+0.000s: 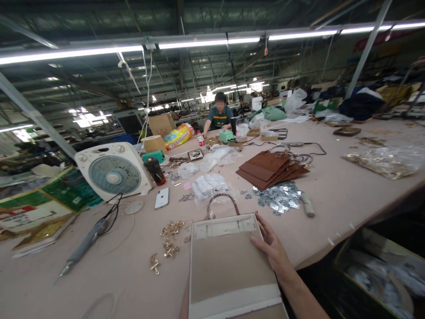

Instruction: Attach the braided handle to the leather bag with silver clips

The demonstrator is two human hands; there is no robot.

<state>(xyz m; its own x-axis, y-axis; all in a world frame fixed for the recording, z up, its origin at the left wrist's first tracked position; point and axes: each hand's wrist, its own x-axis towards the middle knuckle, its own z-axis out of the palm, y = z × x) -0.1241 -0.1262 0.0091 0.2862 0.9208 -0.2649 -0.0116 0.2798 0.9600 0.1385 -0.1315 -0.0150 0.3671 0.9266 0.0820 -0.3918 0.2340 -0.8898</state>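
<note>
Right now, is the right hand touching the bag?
Touching. The head view shows the right hand holding the bag at its right edge, with the thumb lying over the face.

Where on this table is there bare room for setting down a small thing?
Bare table lies between the whitish roll and the bag of gold parts, and between the grey tool and gold fittings. Crowded: around the brown pieces and metal plates.

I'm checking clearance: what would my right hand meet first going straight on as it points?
Your right hand would first meet the bag it holds; beyond that, perhaps the clear plastic packet, though depth is hard to judge.
</note>
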